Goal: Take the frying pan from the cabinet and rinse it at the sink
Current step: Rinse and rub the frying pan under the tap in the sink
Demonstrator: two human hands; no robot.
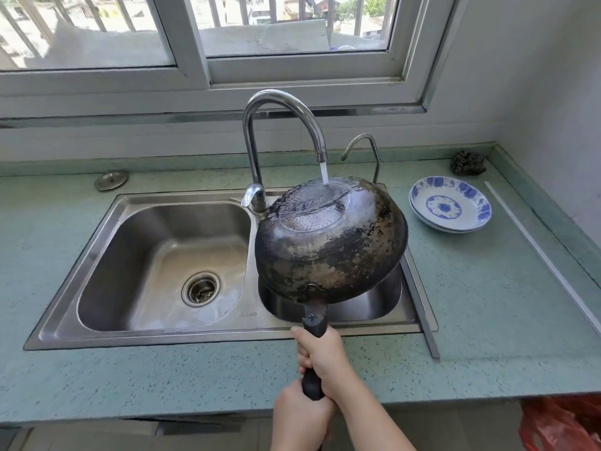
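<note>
The frying pan [331, 242] is turned upside down over the right basin of the steel sink [136, 222], its blackened, scorched underside facing up. Water runs from the tall curved faucet [279, 125] onto the pan's bottom and spreads over it. The black handle points toward me. My right hand [322, 356] grips the handle higher up, near the sink's front edge. My left hand [299, 415] grips the handle's end just below it. Both hands are closed around the handle.
Two stacked blue-and-white plates [450, 205] sit on the green counter right of the sink. A dark scouring pad [467, 162] lies in the back right corner. A metal sink plug lid [111, 180] rests at the back left. A small second tap [361, 148] stands behind the pan. A red bag [559, 424] hangs below right.
</note>
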